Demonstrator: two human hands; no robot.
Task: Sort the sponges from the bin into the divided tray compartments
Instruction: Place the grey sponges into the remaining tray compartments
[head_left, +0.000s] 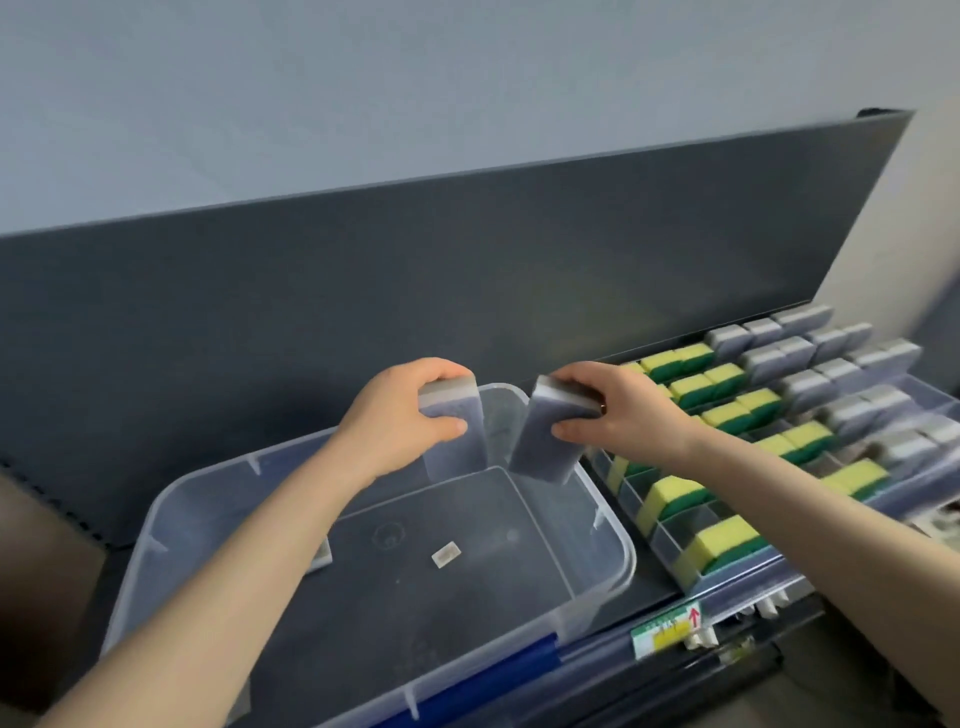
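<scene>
Sponge (456, 410) in L hand (397, 415) upright; R-hand sponge (545, 444) leans, over bin (621, 540).

Bin (618, 551): translucent plastic, smooth and glossy, light sheen on the rim. Divided tray (727, 584): clear, smooth plastic walls and dividers. Grey sponge (452, 402) and second grey sponge (540, 452): matt foam, paler layer on one face. Yellow-green sponges (722, 545): porous yellow foam, rougher green scouring layer. Back panel (467, 270): dark grey, matt, material unclear. Shelf label (667, 629): printed paper. Wall (363, 78): pale, matt.
</scene>
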